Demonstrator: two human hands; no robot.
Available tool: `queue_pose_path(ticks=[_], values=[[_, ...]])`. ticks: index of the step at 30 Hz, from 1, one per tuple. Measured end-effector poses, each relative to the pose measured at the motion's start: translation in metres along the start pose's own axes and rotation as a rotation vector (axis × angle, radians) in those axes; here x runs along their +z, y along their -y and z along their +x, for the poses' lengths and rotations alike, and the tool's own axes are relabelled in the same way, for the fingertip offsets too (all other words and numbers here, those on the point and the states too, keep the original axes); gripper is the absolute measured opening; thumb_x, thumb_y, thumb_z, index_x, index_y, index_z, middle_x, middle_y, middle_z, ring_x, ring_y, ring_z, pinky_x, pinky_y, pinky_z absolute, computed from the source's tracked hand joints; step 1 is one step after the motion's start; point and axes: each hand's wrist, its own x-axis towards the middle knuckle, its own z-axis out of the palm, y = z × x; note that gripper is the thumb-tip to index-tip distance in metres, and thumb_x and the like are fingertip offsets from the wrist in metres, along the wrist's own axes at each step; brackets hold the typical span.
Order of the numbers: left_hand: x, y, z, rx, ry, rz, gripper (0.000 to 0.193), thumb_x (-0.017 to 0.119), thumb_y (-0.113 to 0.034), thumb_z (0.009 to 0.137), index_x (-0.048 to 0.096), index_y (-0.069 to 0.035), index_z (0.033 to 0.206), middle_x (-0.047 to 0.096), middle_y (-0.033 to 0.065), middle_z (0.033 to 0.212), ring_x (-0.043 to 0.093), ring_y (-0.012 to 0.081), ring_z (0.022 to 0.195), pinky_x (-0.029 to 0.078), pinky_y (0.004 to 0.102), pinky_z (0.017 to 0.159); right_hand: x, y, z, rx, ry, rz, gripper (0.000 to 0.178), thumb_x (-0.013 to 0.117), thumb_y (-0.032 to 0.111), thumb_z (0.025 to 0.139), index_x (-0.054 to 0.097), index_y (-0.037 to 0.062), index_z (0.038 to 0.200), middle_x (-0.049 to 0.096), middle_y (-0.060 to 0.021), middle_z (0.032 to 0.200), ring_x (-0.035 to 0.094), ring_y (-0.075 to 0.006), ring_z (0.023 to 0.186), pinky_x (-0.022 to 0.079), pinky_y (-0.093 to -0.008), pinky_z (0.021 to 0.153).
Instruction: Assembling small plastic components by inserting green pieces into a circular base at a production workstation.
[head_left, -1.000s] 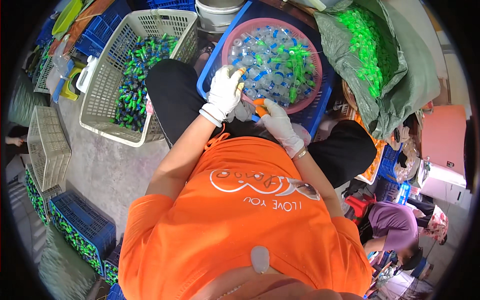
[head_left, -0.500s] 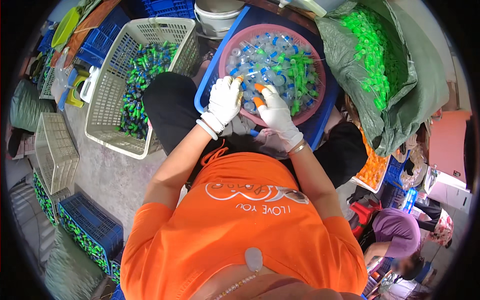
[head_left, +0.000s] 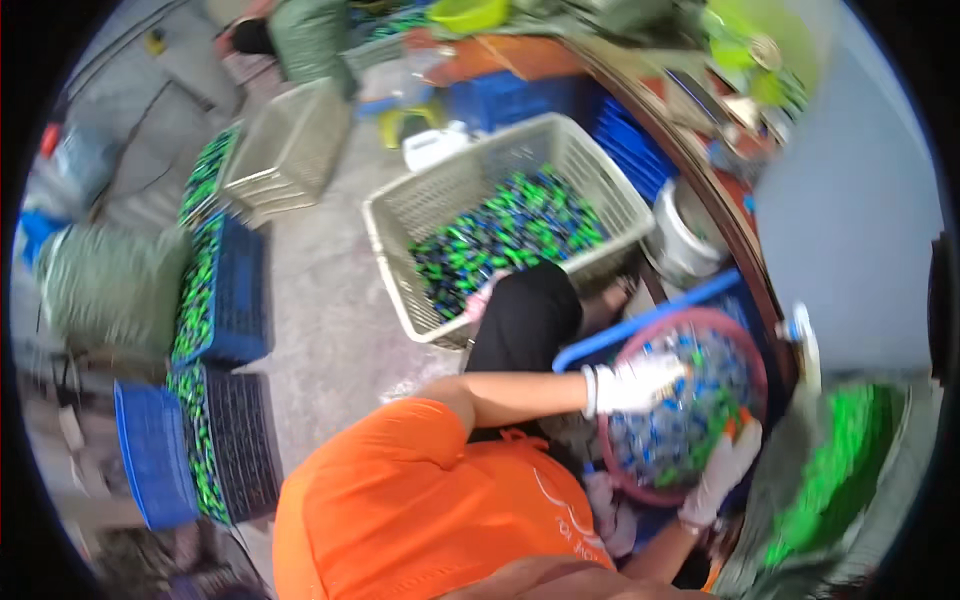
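My left hand (head_left: 638,386), in a white glove, reaches over the near left part of a pink basin (head_left: 762,372). Its fingers are drawn together around something too blurred to make out. My right hand (head_left: 728,465), also gloved with orange fingertips, is at the basin's right side. Those fingertips are closed together beside a bit of green, and what they hold is smeared. Many small translucent bottles (head_left: 645,440) with blue parts fill the basin, some green pieces among them. The basin rests in a blue tray (head_left: 640,325).
A beige basket (head_left: 395,285) of small green and dark blue pieces stands beyond my knee. A sack (head_left: 760,540) of bright green pieces lies at the right. Blue crates (head_left: 240,290) with similar pieces line the left, near a green sack (head_left: 110,290). A white bucket (head_left: 685,240) stands behind the tray.
My view has swung to the left, so the basin and both hands now appear further right and lower. The picture is blurred. Both hands stay at the basin.
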Motion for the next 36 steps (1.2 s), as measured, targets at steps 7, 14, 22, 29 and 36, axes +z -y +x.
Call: queue_pose_path(ticks=[7, 14, 22, 29, 36], values=[[-0.028, -0.012, 0.001, -0.384, 0.174, -0.42, 0.041, 0.064, -0.003, 0.077, 0.053, -0.002, 0.117, 0.053, 0.0153, 0.104, 0.054, 0.0322, 0.098, 0.047, 0.04, 0.083, 0.038, -0.013, 0.025, -0.038, 0.362, -0.277, 0.032, 0.058, 0.005, 0.084, 0.058, 0.0043, 0.116, 0.058, -0.015, 0.116, 0.055, -0.0363, 0.106, 0.042, -0.0473, 0.091], [-0.014, -0.008, 0.001, -0.537, 0.115, -0.596, 0.04, 0.07, -0.011, 0.081, 0.053, -0.002, 0.117, 0.054, 0.0085, 0.101, 0.057, 0.0205, 0.09, 0.049, 0.0323, 0.077, 0.027, -0.012, 0.032, -0.091, 0.265, -0.182, 0.023, 0.065, 0.011, 0.084, 0.06, 0.004, 0.105, 0.061, -0.0134, 0.109, 0.057, -0.0345, 0.102, 0.044, -0.0466, 0.084], [-0.005, -0.006, 0.025, -0.491, -0.083, -1.007, 0.021, 0.065, -0.014, 0.092, 0.06, -0.005, 0.109, 0.059, 0.0018, 0.097, 0.056, 0.0094, 0.086, 0.05, 0.0263, 0.072, -0.003, 0.015, 0.022, -0.005, 0.106, 0.299, 0.019, 0.069, 0.012, 0.086, 0.062, -0.0009, 0.098, 0.064, -0.0199, 0.089, 0.061, -0.0374, 0.082, 0.047, -0.0421, 0.073], [0.007, 0.002, 0.089, -0.559, 0.057, -0.861, 0.022, 0.057, -0.019, 0.099, 0.058, -0.006, 0.117, 0.055, -0.0032, 0.09, 0.05, 0.0051, 0.075, 0.044, 0.0222, 0.062, -0.025, 0.027, 0.028, -0.087, -0.013, 0.341, 0.02, 0.069, -0.001, 0.083, 0.063, 0.0032, 0.101, 0.063, -0.0112, 0.085, 0.062, -0.0301, 0.078, 0.05, -0.036, 0.07], [0.038, 0.011, 0.127, -0.491, -0.039, -0.687, 0.026, 0.06, -0.016, 0.098, 0.057, -0.005, 0.121, 0.053, -0.0045, 0.089, 0.047, 0.0039, 0.072, 0.041, 0.0196, 0.061, -0.048, 0.034, 0.036, 0.061, -0.045, 0.452, 0.021, 0.067, -0.001, 0.086, 0.062, 0.0035, 0.106, 0.064, -0.0089, 0.086, 0.062, -0.0197, 0.075, 0.049, -0.0298, 0.068]])
